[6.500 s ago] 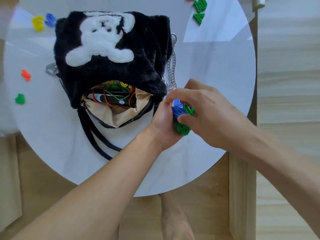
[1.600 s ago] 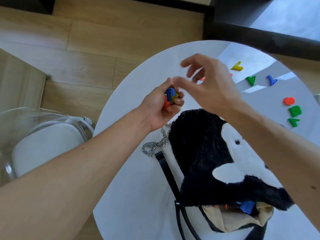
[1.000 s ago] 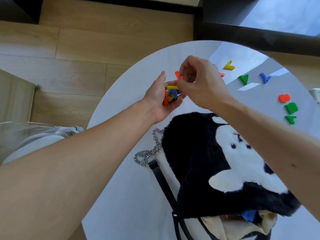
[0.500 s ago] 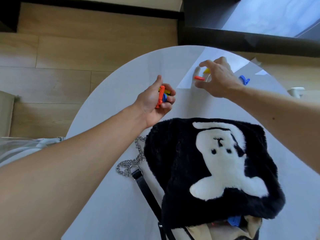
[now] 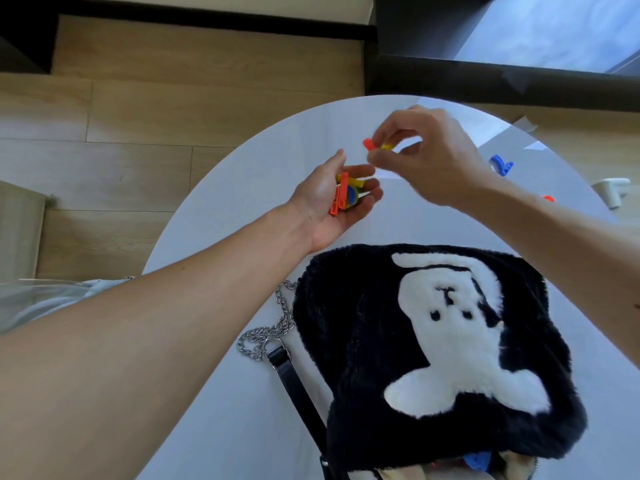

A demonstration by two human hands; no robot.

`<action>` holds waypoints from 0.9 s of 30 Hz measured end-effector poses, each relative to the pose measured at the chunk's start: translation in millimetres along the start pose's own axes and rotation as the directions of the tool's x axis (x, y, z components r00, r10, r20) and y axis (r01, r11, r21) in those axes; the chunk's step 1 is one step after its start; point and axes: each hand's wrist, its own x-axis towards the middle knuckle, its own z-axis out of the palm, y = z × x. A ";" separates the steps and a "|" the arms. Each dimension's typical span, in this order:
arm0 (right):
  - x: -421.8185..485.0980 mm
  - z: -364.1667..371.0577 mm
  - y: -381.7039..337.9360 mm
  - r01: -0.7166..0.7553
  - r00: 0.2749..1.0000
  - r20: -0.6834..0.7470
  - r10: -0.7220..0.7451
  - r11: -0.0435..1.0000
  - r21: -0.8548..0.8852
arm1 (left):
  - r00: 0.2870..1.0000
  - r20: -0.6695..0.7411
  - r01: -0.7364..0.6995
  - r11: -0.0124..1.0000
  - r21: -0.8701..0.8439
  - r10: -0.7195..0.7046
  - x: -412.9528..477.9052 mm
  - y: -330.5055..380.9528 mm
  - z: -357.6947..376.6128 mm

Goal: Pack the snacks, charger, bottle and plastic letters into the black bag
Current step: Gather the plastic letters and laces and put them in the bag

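The black furry bag (image 5: pixel 363 341) with a white bear shape lies on the round white table (image 5: pixel 225 393), its open mouth at the bottom edge showing a blue letter (image 5: pixel 478 459) inside. My left hand (image 5: pixel 332 202) is cupped palm-up beyond the bag, holding several plastic letters (image 5: pixel 344 195), orange, yellow and blue. Just to its right and above it, my right hand (image 5: pixel 426 157) pinches an orange letter (image 5: pixel 369 143) and a yellow letter (image 5: pixel 388 146). A blue letter (image 5: pixel 500 163) and an orange letter (image 5: pixel 548 198) lie on the table at the right.
The bag's chain (image 5: pixel 270 330) and black strap (image 5: pixel 294 386) trail off its left side. A white object (image 5: pixel 611 190) stands at the table's right edge. Wooden floor lies beyond the table, and a clear chair (image 5: pixel 41 299) sits at the left.
My right hand has lifted the orange and yellow letters off the table and brought them back toward my left hand, which has opened its fingers around its letters.
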 end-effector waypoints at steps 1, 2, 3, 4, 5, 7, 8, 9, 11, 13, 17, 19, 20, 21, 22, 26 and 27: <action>-6.5 -2.7 -13.5 0.063 0.997 0.054 -0.063 0.998 -0.001 | 0.999 0.032 0.014 1.000 -0.011 -0.014 -0.2 0.7 3.5; -13.3 -3.4 -23.8 0.106 0.990 0.099 -0.103 0.994 -0.020 | 0.998 0.062 0.023 0.999 -0.024 -0.022 0.1 1.0 6.4; -19.7 -3.1 -30.3 0.129 0.984 0.126 -0.122 0.991 -0.045 | 0.996 0.090 0.027 0.999 -0.040 -0.023 0.7 0.6 8.6; -25.6 -2.6 -34.2 0.138 0.982 0.137 -0.127 0.988 -0.070 | 0.994 0.110 0.025 0.998 -0.055 -0.019 1.1 -0.3 11.3; -30.7 -2.2 -36.1 0.141 0.982 0.137 -0.128 0.986 -0.088 | 0.993 0.119 0.018 0.998 -0.066 -0.010 1.7 -1.2 13.6; -38.7 -1.7 -34.2 0.151 0.985 0.092 -0.147 0.988 -0.040 | 0.995 0.095 0.003 0.998 -0.071 0.004 3.1 -1.8 15.9; -42.1 -4.1 -28.4 0.139 0.990 0.031 -0.140 0.990 0.018 | 0.997 0.071 -0.002 0.998 -0.060 0.007 5.2 -2.5 18.2; -43.3 -4.9 -21.9 0.113 0.993 -0.055 -0.109 0.991 0.071 | 0.999 0.042 -0.012 0.999 -0.048 0.014 6.1 -2.1 16.7; -41.4 -9.6 4.5 -0.019 0.970 -0.240 0.035 0.998 0.068 | 1.000 0.015 -0.014 1.000 -0.024 0.015 8.1 -2.3 16.5; -35.2 -13.6 40.3 -0.257 0.928 -0.296 0.228 0.964 -0.064 | 1.000 0.003 -0.010 1.000 -0.004 0.010 8.8 -3.7 17.0; -31.1 -9.3 94.2 -0.463 0.886 -0.151 0.438 0.832 -0.306 | 1.000 -0.007 -0.005 1.000 0.016 0.006 10.2 -11.0 24.3; -31.3 -3.4 105.2 -0.425 0.905 -0.163 0.394 0.850 -0.311 | 1.000 -0.012 0.006 1.000 0.028 -0.005 10.2 -15.0 30.0; -31.6 -1.3 105.7 -0.411 0.911 -0.164 0.378 0.861 -0.298 | 1.000 -0.015 0.009 0.999 0.037 -0.009 9.9 -16.8 33.0; -31.8 -0.4 103.6 -0.405 0.914 -0.165 0.372 0.872 -0.275 | 1.000 -0.017 0.011 0.999 0.046 -0.011 9.0 -18.0 35.8; -31.8 -1.1 98.8 -0.407 0.911 -0.177 0.373 0.884 -0.229 | 1.000 -0.020 0.014 0.998 0.059 -0.012 8.1 -18.8 39.0; -45.3 -17.4 39.2 -0.224 0.931 -0.256 0.262 0.960 0.168 | 1.000 -0.006 0.016 0.987 0.157 -0.015 3.2 -19.6 55.8; -54.3 -22.6 19.5 -0.123 0.951 -0.256 0.175 0.971 0.207 | 1.000 0.020 0.015 0.985 0.169 -0.019 0.6 -20.0 61.9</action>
